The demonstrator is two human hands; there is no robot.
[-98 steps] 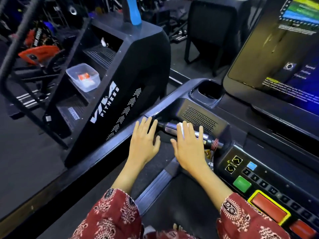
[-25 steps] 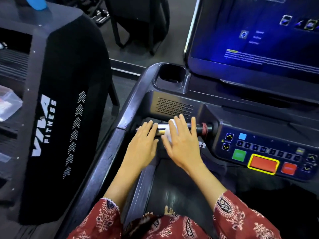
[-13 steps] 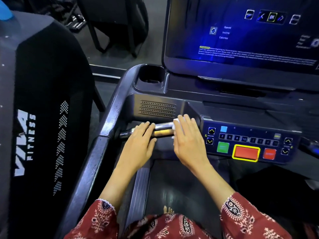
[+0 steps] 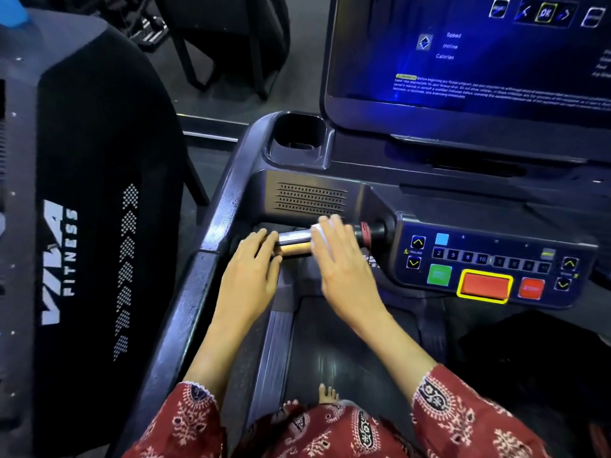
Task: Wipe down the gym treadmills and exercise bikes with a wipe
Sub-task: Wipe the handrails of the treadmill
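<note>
The treadmill (image 4: 228, 206) is seen from above, with its lit screen (image 4: 463, 61) at the far right. The left hand (image 4: 249, 276) is laid nearly flat on the left end of the metal handlebar (image 4: 294, 242). The right hand (image 4: 340, 269) is spread over the bar's right part, and the white wipe (image 4: 318, 229) is pressed beneath its straight fingers.
</note>
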